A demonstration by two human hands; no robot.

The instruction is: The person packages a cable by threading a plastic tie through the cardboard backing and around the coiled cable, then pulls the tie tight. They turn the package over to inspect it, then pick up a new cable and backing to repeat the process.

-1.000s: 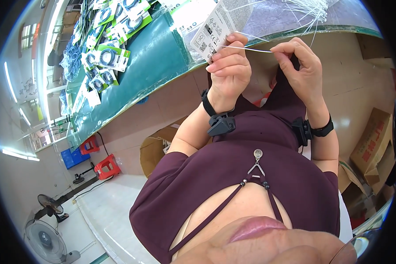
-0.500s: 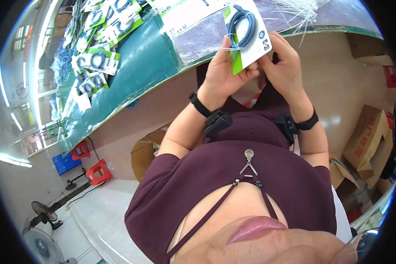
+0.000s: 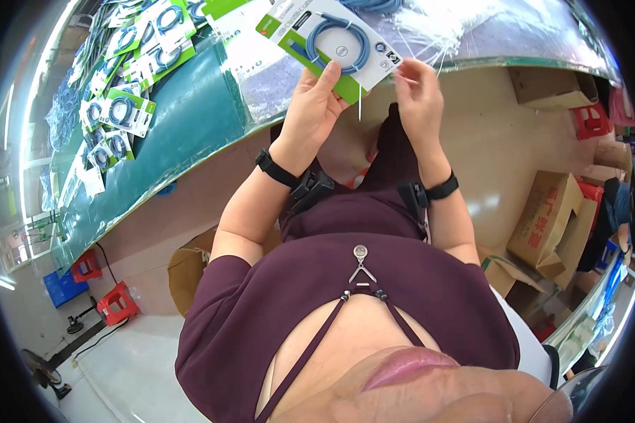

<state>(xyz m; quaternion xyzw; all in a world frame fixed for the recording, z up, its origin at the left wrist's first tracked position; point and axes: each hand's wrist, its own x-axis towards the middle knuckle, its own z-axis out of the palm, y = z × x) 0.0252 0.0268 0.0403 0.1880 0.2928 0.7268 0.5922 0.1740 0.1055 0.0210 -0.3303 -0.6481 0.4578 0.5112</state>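
currently, the left hand [image 3: 310,109] grips the lower edge of a green-and-white backing card [image 3: 340,41] at top centre of the frame, a coiled blue cable [image 3: 365,48] on its front. the right hand [image 3: 420,99] curls by the card's right corner; whether it pinches anything, i cannot tell. white cable ties [image 3: 430,35] lie upper right, carded cables [image 3: 164,58] upper left.
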